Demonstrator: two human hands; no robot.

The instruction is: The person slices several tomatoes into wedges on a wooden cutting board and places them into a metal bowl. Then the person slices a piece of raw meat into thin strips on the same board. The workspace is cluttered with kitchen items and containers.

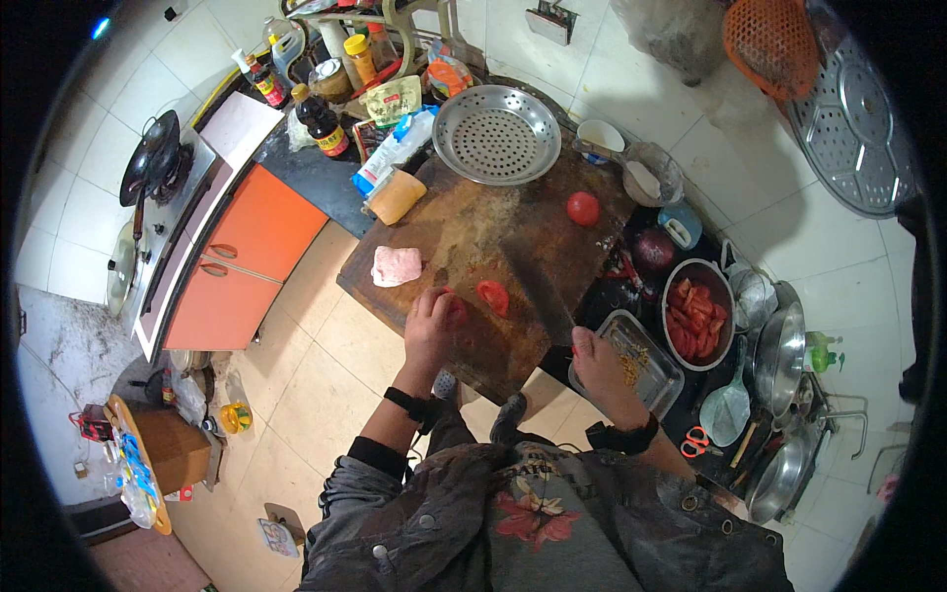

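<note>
My right hand (601, 370) grips the handle of a kitchen knife (544, 292) whose broad dark blade lies over the right part of a worn wooden cutting board (459, 222). At the board's near edge, my left hand (427, 322) has its fingers on a piece of tomato (457, 311), partly hidden by them. Between that piece and the blade lies a cut tomato half (493, 297). A pale pink block of meat (396, 266) sits to the left, and a whole tomato (583, 209) is near the board's far right.
A perforated steel pan (496, 137) stands at the board's far edge. To the right are a metal bowl of tomato pieces (697, 314), a clear tray with small brownish bits (658, 370), a red onion (654, 248) and orange-handled scissors (695, 442). A soy sauce bottle (319, 122) stands far left.
</note>
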